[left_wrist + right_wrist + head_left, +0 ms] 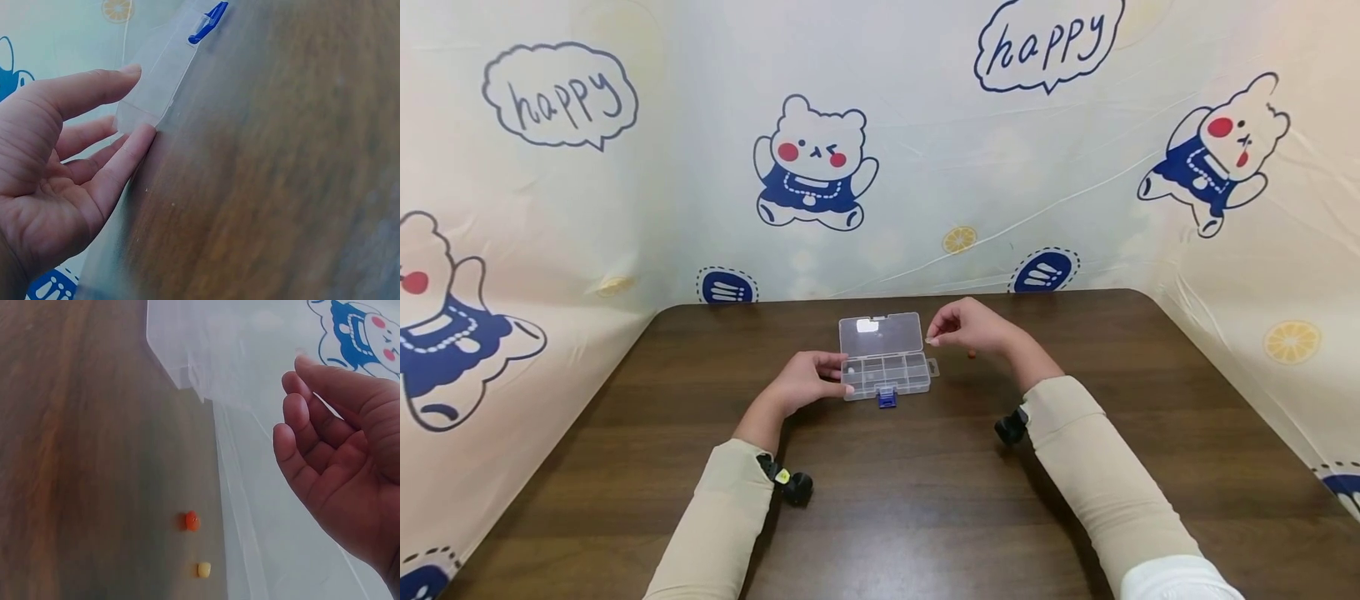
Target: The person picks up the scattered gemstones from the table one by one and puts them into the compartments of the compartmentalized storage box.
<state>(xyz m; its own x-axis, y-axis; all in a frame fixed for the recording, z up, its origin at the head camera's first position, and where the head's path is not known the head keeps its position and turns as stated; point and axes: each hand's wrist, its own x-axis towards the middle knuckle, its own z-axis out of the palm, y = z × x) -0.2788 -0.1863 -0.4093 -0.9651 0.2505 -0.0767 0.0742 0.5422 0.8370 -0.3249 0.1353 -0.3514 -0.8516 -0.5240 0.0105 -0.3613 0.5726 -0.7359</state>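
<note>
1. Clear plastic rectangular box with hinged lid (884,374): it rests on the brown wooden table (880,500), lid raised, blue plastic latch (887,401) facing the person. The left hand (805,379) bends its fingers round the left end; a tug there could skid or tip it.
2. Small orange-red rounded bead (192,520) and small pale-yellow rounded bead (204,570): loose on the table to the box's right, so a brushing hand could roll them away.
3. Right hand (967,327): thumb and finger pinch a tiny pale piece (930,340) beside the raised lid. A slack pinch could drop it outside; bumping the lid could swing it down.
4. Count, near to far: one latch, one box with seemingly eight compartments, two hands, one orange-red bead, one yellow bead, one lid, one pale piece.
</note>
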